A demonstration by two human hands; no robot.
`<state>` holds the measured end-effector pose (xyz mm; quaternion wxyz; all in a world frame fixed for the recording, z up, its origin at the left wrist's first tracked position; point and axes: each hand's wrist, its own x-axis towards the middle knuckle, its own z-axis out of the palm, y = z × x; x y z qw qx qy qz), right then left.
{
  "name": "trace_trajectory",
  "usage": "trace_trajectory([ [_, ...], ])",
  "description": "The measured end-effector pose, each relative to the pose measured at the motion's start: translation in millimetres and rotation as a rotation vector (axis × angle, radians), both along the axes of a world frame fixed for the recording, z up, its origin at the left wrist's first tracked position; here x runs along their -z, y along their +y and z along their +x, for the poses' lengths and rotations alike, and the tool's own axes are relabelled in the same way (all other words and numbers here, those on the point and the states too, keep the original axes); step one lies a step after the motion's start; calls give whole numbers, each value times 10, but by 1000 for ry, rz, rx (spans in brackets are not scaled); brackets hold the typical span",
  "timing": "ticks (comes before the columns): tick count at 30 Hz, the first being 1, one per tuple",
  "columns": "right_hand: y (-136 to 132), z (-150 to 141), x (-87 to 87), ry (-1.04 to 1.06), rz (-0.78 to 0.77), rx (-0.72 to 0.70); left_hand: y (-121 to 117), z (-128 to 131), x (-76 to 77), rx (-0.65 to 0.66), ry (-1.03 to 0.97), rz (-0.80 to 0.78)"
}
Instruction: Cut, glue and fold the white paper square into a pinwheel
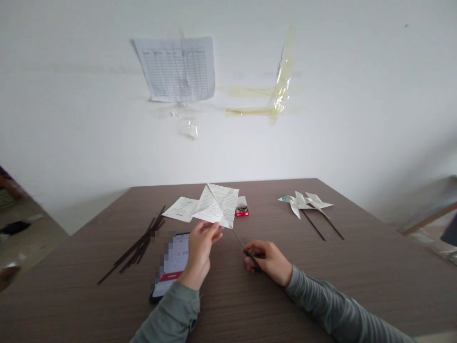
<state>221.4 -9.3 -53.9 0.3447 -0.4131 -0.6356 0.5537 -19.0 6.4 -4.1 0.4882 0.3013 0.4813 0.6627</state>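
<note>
My left hand (200, 250) pinches the lower edge of a printed square of paper (217, 202), holding it up above the table. Cuts or creases run in from the paper's corners. My right hand (269, 259) is closed round the dark handles of a pair of scissors (249, 254). The blades point up and left, and their tip meets the paper's lower right corner. Behind the paper sits a small red box (242, 213) with its lid up and small metallic pieces inside. More printed paper (181, 209) lies flat to the left.
Several thin dark sticks (137, 247) lie in a loose pile at left. A phone (174, 267) rests beside my left wrist. Two paper pinwheels (303, 202) on dark sticks lie at the right. The brown table (357, 281) meets a white wall with a taped sheet (178, 69).
</note>
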Motion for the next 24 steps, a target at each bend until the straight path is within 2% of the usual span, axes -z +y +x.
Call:
trace_trajectory([
  [24,3,2,2,-5,7,7,9,-7,25,16,42,-8],
])
